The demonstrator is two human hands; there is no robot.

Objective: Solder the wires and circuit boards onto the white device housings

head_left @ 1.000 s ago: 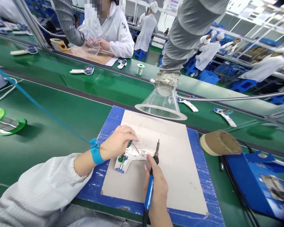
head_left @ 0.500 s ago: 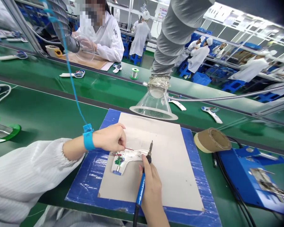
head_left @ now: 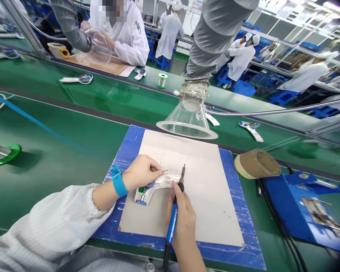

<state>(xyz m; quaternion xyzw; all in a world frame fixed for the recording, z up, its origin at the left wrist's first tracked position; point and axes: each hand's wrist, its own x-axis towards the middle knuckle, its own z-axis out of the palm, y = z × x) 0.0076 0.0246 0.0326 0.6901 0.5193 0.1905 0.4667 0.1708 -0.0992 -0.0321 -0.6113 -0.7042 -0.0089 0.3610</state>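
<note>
Left hand [head_left: 141,173] has shifted right, narrowly pinching a thin wire [head_left: 164,170] over the white plastic housing [head_left: 155,187]; right hand [head_left: 183,223] still grips the blue soldering iron [head_left: 172,223].

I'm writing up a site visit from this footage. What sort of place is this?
Likely an electronics assembly workshop: a soldering iron, a clear fume-extraction hood above the work, and long green workbenches.

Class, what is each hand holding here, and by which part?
The right hand grips a blue-handled soldering iron by its handle. The left hand seems to pinch a thin dark wire by one end.
</note>
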